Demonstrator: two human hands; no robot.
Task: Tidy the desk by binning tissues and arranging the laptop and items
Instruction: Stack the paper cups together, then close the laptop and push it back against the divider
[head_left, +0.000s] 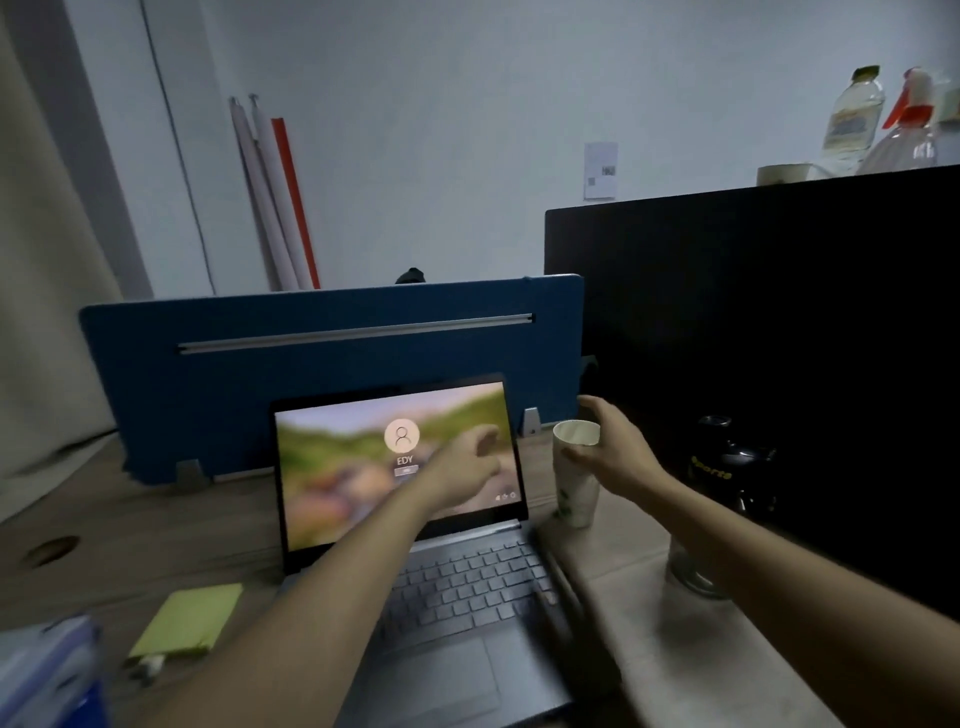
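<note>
In the head view, an open laptop (415, 519) is seen on the wooden table (130, 535), just in front of a blue divider panel (311, 374). On its lit screen a login picture is shown, with a round user icon and the name "EDY" under it. The left hand (462, 467) is stretched out in front of the screen with its fingers loosely spread; nothing is held in it, and it cannot be told whether the screen is touched. The right hand (608, 441) is placed around the upper part of a white paper cup (576, 473) with green marks, which stands just right of the laptop; thumb and fingers are curved near the rim, but a firm grip cannot be confirmed. To the right, a dark bottle (732, 467) with the yellow word "Sports" is seen before a black monitor (753, 338). A yellow-green pad of notes (187, 618) lies left of the keyboard. On the wall a paper with QR codes (601, 170) is fixed; its text cannot be read. Labels on the bottles (852, 119) above the monitor are blurred.
</note>
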